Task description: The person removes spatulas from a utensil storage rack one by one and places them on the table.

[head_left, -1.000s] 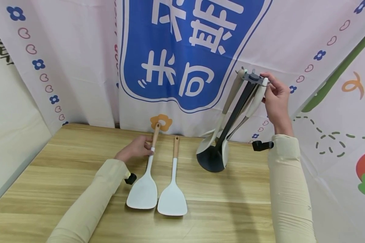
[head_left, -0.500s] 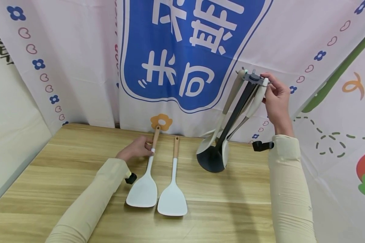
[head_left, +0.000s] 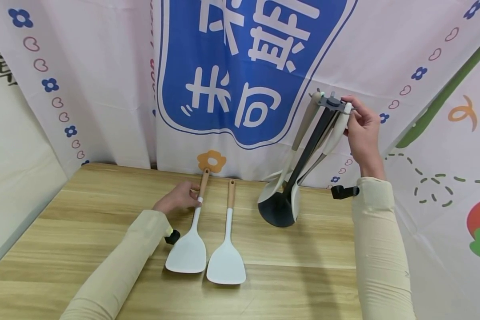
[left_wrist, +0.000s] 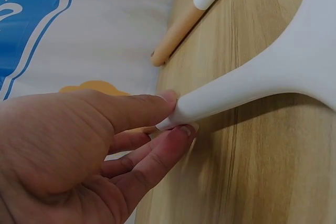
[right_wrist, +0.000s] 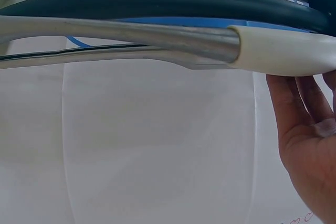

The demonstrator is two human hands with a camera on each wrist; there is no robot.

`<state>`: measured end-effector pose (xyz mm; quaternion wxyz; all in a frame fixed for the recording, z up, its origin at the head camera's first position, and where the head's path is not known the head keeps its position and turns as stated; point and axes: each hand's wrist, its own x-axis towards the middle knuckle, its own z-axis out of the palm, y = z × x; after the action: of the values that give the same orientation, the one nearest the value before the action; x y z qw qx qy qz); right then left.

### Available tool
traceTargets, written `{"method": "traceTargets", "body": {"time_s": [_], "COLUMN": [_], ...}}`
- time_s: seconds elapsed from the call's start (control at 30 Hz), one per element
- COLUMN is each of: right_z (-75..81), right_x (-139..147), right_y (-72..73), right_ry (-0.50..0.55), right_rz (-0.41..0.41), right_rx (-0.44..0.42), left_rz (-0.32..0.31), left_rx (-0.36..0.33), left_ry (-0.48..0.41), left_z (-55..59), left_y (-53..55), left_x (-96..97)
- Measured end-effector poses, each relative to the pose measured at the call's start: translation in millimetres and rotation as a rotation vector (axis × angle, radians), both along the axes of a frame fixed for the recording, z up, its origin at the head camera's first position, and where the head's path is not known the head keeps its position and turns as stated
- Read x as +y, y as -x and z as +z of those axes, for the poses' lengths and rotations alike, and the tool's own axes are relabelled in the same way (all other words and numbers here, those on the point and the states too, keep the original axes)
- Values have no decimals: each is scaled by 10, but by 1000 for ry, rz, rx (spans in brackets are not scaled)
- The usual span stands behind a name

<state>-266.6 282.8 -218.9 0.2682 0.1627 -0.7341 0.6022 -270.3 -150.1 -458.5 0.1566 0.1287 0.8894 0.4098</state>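
Note:
My left hand (head_left: 180,196) pinches a white spatula (head_left: 187,252) where its white neck meets the wooden handle, thumb on one side and fingers on the other in the left wrist view. A matching spatula (head_left: 226,262) lies just right of it, handle toward the back. At the right, my right hand (head_left: 362,129) grips a grey hook rack (head_left: 333,103) from which several utensils hang. Among them are a black ladle (head_left: 278,211) and a utensil with a white handle (right_wrist: 283,51), right at my fingers. The left hand's lower fingers are partly hidden in the head view.
A wooden table (head_left: 104,249) lies under the spatulas, its back edge against a printed cloth (head_left: 116,89). The hanging utensils are at the back right, their lower ends in front of the cloth. Small black cameras (head_left: 172,236) sit at both wrists.
The handle end of the pinched spatula has come down slightly toward me, with the left hand still on it. The right hand and the hanging utensils stay in place.

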Motion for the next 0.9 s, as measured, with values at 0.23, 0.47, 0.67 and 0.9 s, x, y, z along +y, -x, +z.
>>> {"method": "traceTargets", "body": {"time_s": [0.23, 0.47, 0.67, 0.9], "right_z": [2, 2, 3, 7], "right_x": [10, 10, 23, 18], "right_y": [7, 23, 25, 15], "right_ry": [8, 4, -10, -11], "right_rz": [5, 6, -1, -7], "right_rx": [-2, 9, 7, -17], "left_rz": [7, 12, -1, -15], "left_rx": [14, 26, 51, 63], "left_ry": [12, 14, 25, 25], "left_z": [3, 7, 0, -13], "left_y": [-41, -59, -58, -54], "left_x": [-11, -10, -14, -14]}}
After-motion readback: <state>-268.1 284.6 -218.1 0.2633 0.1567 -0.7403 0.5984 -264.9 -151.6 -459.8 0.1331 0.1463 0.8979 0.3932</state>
